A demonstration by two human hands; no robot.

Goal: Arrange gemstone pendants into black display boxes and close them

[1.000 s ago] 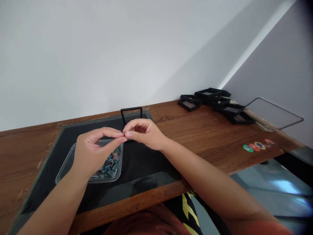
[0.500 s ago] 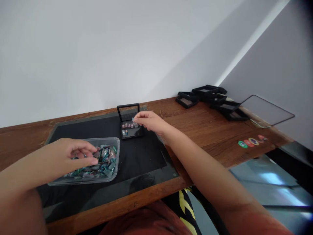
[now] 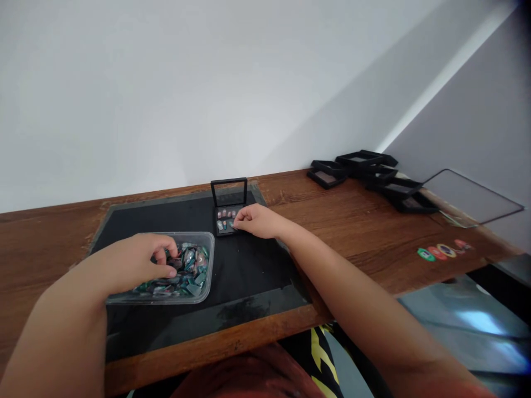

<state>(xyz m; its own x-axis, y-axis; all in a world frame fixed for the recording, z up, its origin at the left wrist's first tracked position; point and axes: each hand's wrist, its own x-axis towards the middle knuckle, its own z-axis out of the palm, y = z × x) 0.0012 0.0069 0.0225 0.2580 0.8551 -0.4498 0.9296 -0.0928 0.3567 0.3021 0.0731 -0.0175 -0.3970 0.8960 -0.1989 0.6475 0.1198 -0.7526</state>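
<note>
Currently, in the head view, the right hand (image 3: 255,220) has a narrow grip, thumb and forefinger pinching a small piece (image 3: 234,225) just above the lower row of an open black case (image 3: 218,232). The case's clear, dark-framed lid (image 3: 229,180) stands raised at the back, and a row of small pieces fills the upper part of the base. The left hand (image 3: 155,260) has a wider grip, thumb and fingers parted, reaching into a clear plastic tub (image 3: 212,249) of teal and pinkish pieces (image 3: 191,272); whether its fingertips touch any, I cannot tell. Tub and case lie near each other on a black mat (image 3: 244,276) on the wooden desk (image 3: 332,221). More black cases (image 3: 369,159) are heaped by the wall, with round colored badges (image 3: 442,251) nearer the desk's edge.
</note>
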